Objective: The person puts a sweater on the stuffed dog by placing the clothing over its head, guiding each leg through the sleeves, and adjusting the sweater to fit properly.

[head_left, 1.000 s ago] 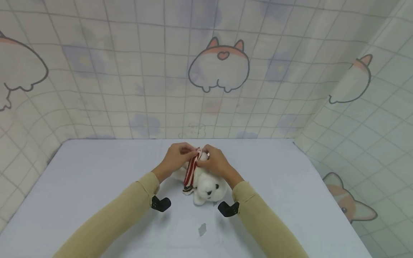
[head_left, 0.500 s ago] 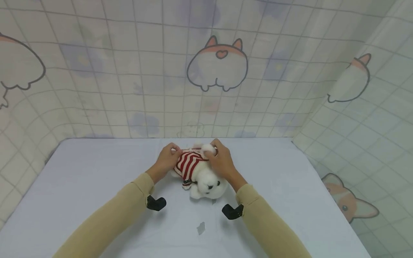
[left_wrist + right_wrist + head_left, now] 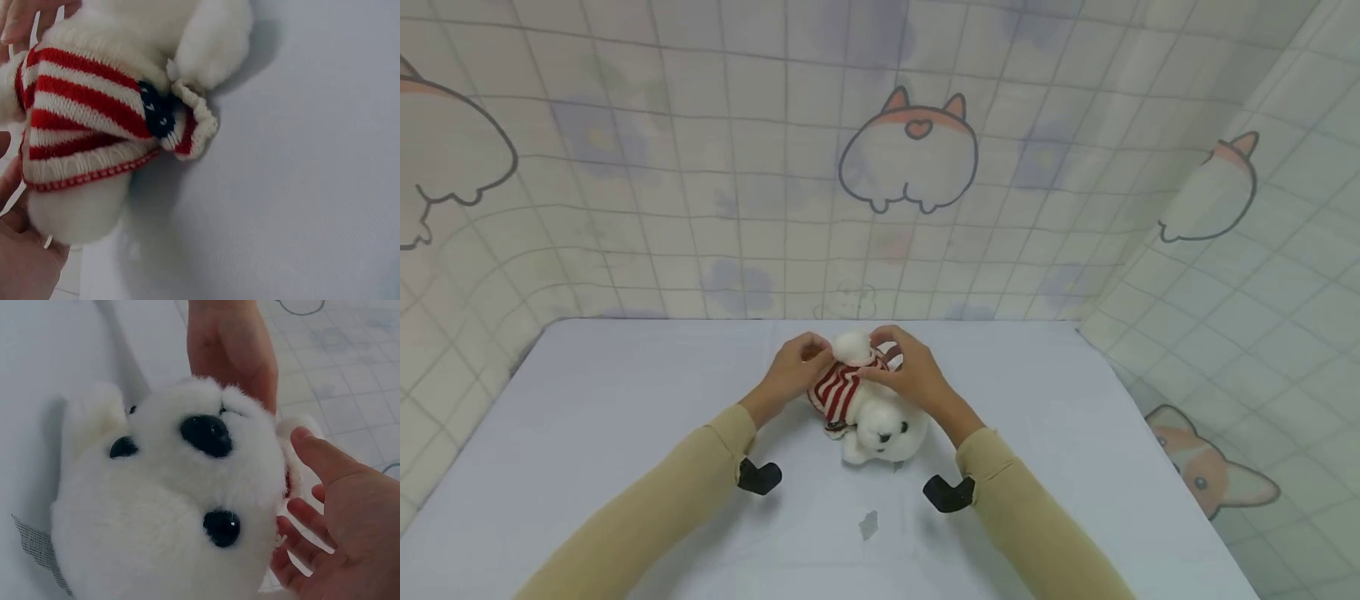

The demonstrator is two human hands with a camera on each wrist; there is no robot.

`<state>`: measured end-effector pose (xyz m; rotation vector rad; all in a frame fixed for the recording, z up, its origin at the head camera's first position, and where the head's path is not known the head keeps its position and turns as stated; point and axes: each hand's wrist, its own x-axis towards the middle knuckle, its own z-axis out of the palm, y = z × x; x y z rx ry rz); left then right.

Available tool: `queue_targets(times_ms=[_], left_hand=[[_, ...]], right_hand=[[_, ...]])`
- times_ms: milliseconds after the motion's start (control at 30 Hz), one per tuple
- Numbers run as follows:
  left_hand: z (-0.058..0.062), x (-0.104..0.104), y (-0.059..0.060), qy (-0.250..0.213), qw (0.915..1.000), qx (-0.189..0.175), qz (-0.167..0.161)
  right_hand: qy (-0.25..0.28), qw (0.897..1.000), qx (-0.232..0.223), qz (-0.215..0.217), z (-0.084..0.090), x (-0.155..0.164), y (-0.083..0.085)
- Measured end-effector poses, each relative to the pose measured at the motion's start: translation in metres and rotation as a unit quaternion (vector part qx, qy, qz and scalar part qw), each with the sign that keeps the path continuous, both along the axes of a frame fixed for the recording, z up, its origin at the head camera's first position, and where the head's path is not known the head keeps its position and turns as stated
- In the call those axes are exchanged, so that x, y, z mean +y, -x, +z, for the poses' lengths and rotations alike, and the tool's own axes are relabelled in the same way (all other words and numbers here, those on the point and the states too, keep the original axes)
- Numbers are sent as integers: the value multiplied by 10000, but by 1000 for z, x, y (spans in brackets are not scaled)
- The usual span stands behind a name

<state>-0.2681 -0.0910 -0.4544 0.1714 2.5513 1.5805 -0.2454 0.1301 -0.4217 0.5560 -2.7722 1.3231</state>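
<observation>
A white plush bear (image 3: 891,429) lies on the table, its head toward me, with a knitted sweater (image 3: 835,392) in red and white stripes around its body. My left hand (image 3: 792,373) pinches the sweater's edge near the hem. A rounded white paw (image 3: 853,347) sticks up between the hands. Beside it my right hand (image 3: 917,371) is spread, thumb near the sweater and fingers apart, as the right wrist view shows too. In the left wrist view, a cuffed sleeve (image 3: 195,128) hangs beside a bare plush arm (image 3: 215,40). The left fingertips are partly hidden.
A white cloth covers the table (image 3: 625,467), with a small grey patch (image 3: 868,525) near the front. Behind stands a checked curtain (image 3: 760,167) with corgi drawings. A black wrist mount (image 3: 760,477) sits on each sleeve.
The sweater was bunched, then spread out over the body. The paw has shifted left, out of the right hand's grasp, and the right fingers have loosened. The left hand stays at the sweater.
</observation>
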Motion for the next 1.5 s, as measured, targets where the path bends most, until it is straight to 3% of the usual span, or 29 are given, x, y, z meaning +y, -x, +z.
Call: queue_targets(times_ms=[233, 333, 500, 600, 700, 1033, 1167, 1267, 1500], left_hand=[[-3, -21, -12, 70, 9993, -317, -169], [-9, -29, -17, -267, 9975, -610, -251], [-18, -36, -24, -1060, 9861, -1253, -266], [-17, -39, -27, -1152, 9874, -1045, -308], [-8, -39, -28, -979, 9926, -661, -268], [42, -39, -18, 46, 10000, 40, 64], [63, -29, -13, 120, 9992, 377, -36], [72, -19, -11, 22, 9976, 651, -250], [73, -6, -12, -182, 9954, 597, -728]], right_hand=[[-213, 9995, -117, -194, -1, -7, -1], [-252, 9993, -153, -218, -1, -9, -1], [-243, 9992, -224, -230, 0, -12, 0], [-125, 9995, -198, -202, 3, -14, 0], [-73, 9997, -131, -177, 7, -16, 1], [115, 9999, 90, 20, 11, -17, 6], [13, 10000, 79, 10, 7, -13, 7], [-154, 9999, -65, -32, 2, -10, 6], [-385, 9965, -629, -388, -9, 2, -2]])
